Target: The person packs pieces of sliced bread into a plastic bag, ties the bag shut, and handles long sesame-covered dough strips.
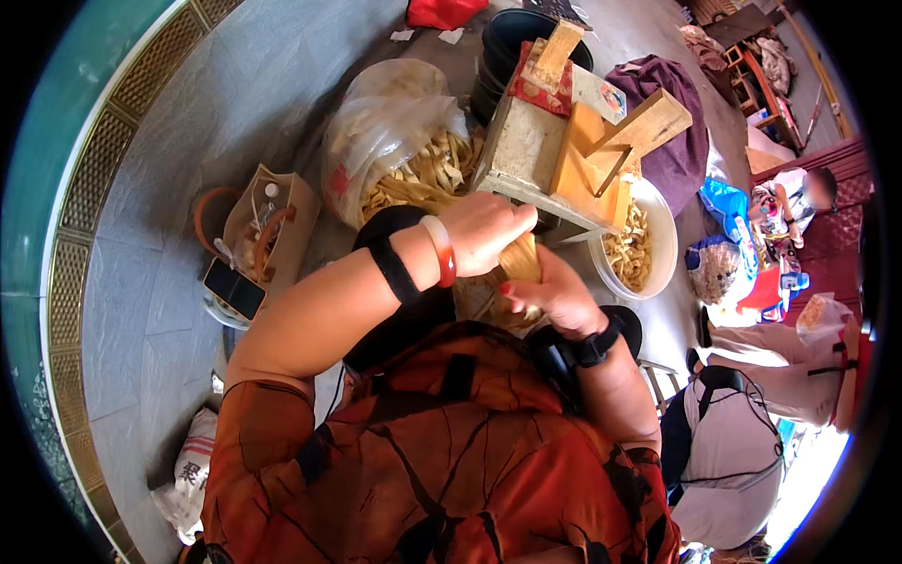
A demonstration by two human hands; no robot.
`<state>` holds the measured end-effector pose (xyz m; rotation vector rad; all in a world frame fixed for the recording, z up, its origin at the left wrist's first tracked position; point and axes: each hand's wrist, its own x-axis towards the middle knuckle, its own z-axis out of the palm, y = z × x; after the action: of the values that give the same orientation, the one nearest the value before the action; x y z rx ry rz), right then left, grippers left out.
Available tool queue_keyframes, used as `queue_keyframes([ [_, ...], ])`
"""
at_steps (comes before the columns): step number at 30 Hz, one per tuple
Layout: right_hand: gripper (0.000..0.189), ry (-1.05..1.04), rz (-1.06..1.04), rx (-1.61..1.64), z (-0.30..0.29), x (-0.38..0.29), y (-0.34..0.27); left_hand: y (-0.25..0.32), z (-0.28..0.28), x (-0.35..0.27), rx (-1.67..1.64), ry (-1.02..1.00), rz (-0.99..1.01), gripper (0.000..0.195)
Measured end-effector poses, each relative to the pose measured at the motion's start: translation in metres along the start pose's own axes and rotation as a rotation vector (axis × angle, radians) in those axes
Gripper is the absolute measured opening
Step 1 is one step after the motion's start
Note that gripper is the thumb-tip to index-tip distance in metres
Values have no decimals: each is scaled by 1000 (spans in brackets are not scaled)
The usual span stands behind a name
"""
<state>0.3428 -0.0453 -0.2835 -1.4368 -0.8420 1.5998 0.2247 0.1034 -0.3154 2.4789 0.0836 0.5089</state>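
A bundle of flat, pale yellow strips [520,259] hangs between my two hands, in front of my lap. My left hand [483,229], with a bangle at the wrist, is closed around its upper end. Lower down, my right hand [557,290] cups the bundle, its thumb across the front and its fingers partly hidden behind. Just beyond the hands stands a worn bench [525,151] carrying a wooden cutting device [595,166] with a raised wooden arm and a metal bar. A white bucket [666,247] of short cut pieces [628,250] sits below its right end.
A large clear plastic bag [394,106] of long strips lies left of the bench. A paper bag [289,211] and a phone [235,289] are farther left. Behind the bench are dark buckets [504,42] and purple cloth [669,120]. People [733,451] are at the right.
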Motion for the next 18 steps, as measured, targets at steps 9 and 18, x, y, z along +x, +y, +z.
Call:
queue_keyframes([
  [9,39,176,-280,317,-14,-21,-28,-158,-39,-90,-292,40,-1009,40],
  [18,55,86,-174,62,-18,-50,-62,-302,88,-136,-710,461,-1324,66],
])
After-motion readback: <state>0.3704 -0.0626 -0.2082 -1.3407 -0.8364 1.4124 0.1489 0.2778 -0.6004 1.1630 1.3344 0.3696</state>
